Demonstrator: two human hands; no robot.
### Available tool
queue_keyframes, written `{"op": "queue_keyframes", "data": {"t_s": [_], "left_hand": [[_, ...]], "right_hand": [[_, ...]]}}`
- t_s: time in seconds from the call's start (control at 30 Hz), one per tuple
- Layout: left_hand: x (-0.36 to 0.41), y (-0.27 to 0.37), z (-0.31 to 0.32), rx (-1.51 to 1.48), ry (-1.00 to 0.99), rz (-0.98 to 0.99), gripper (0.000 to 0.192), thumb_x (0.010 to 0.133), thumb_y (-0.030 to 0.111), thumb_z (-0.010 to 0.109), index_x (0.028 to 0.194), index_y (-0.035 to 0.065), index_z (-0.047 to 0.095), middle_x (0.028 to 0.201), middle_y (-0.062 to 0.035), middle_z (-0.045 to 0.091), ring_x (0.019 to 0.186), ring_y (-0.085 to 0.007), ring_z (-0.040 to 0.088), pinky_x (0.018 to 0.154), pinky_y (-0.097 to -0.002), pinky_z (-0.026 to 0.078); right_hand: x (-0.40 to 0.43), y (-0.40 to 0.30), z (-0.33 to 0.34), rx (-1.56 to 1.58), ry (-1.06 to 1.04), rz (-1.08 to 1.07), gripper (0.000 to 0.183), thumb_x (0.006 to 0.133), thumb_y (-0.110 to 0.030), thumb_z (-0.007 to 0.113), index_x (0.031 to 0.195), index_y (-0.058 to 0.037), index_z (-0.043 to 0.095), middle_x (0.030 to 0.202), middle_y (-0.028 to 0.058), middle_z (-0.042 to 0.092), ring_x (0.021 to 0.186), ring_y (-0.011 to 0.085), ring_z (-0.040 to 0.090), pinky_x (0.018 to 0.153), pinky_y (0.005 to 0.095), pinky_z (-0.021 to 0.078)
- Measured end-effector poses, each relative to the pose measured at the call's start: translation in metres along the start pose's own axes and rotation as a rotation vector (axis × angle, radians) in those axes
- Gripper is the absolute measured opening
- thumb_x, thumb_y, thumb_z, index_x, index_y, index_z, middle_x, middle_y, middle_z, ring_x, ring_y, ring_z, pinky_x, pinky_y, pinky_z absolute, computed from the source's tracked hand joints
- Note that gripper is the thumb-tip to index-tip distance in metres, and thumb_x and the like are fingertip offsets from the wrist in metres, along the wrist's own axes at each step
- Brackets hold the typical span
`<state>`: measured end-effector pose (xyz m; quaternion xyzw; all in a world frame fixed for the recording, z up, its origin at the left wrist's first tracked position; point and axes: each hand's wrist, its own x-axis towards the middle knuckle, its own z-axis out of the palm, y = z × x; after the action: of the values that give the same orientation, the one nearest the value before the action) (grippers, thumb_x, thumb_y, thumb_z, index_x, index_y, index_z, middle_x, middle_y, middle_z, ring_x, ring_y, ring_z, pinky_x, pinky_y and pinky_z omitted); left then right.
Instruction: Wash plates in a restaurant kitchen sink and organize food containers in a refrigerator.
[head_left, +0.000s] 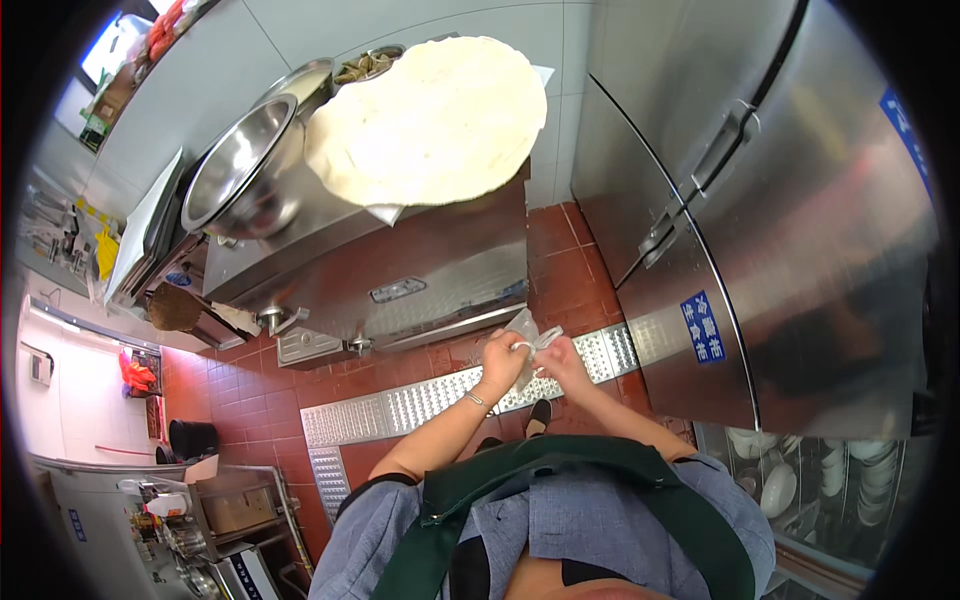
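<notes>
Held in front of my body, above the metal floor grating, a clear plastic bag (524, 327) is gripped by both hands. My left hand (501, 363) pinches its gathered part from the left side, and a bracelet circles that wrist. My right hand (560, 363) holds the bag's twisted white end from the right. Beyond the hands, a large round sheet of pale dough (435, 124) lies on top of a steel cabinet (457, 259), with corners of white paper showing from under it. What the bag contains, if anything, cannot be made out.
Left of the dough stand a large steel bowl (244, 169), a bowl of pale contents (304, 81) and a bowl of brownish pieces (367, 66). A tall steel refrigerator (795, 225) rises at the right. Metal grating (427, 394) crosses the red tiled floor (255, 401). A shelf rack (236, 510) stands lower left.
</notes>
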<state>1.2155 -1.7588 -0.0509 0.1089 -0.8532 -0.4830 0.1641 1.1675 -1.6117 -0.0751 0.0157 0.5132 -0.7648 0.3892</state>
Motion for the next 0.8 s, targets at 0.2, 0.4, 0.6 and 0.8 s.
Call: {"op": "queue_keyframes", "data": {"t_s": [0.2, 0.4, 0.6, 0.8], "left_hand": [[0.045, -0.002, 0.019, -0.588, -0.213, -0.645, 0.003, 0.07, 0.004, 0.059, 0.073, 0.0039, 0.061, 0.07, -0.0017, 0.054, 0.066, -0.0115, 0.051, 0.058, -0.0262, 0.04], [0.069, -0.007, 0.023, -0.962, -0.442, -0.792, 0.008, 0.077, 0.002, 0.059, 0.085, 0.0054, 0.058, 0.075, -0.0024, 0.057, 0.066, -0.0105, 0.053, 0.063, -0.0252, 0.045], [0.085, -0.004, 0.048, -0.964, -0.519, -0.824, 0.011, 0.083, 0.007, 0.056, 0.092, 0.0021, 0.06, 0.083, -0.0041, 0.06, 0.07, -0.0118, 0.054, 0.068, -0.025, 0.044], [0.095, -0.004, 0.047, -0.593, -0.576, -0.419, 0.047, 0.074, -0.009, 0.059, 0.118, 0.0053, 0.045, 0.08, -0.0012, 0.054, 0.068, -0.0089, 0.052, 0.063, -0.0226, 0.044]], "right_hand": [[0.045, -0.006, -0.031, -0.508, 0.007, -0.071, 0.013, 0.083, -0.002, 0.058, 0.095, -0.005, 0.052, 0.075, 0.0002, 0.058, 0.07, 0.0075, 0.058, 0.061, 0.0218, 0.0473], [0.058, -0.04, -0.057, -0.462, 0.257, -0.527, 0.014, 0.081, -0.006, 0.064, 0.093, -0.0043, 0.058, 0.073, -0.0002, 0.056, 0.068, 0.0049, 0.052, 0.06, 0.023, 0.0452], [0.03, -0.066, -0.048, -0.777, 0.203, -0.618, 0.015, 0.078, -0.005, 0.065, 0.091, -0.0055, 0.058, 0.075, 0.0058, 0.058, 0.067, 0.0147, 0.059, 0.059, 0.0282, 0.0477], [0.045, -0.078, -0.075, -1.189, 0.058, -0.772, 0.007, 0.077, -0.01, 0.06, 0.078, -0.0054, 0.055, 0.071, 0.0126, 0.058, 0.066, 0.0333, 0.06, 0.058, 0.0418, 0.0479]]}}
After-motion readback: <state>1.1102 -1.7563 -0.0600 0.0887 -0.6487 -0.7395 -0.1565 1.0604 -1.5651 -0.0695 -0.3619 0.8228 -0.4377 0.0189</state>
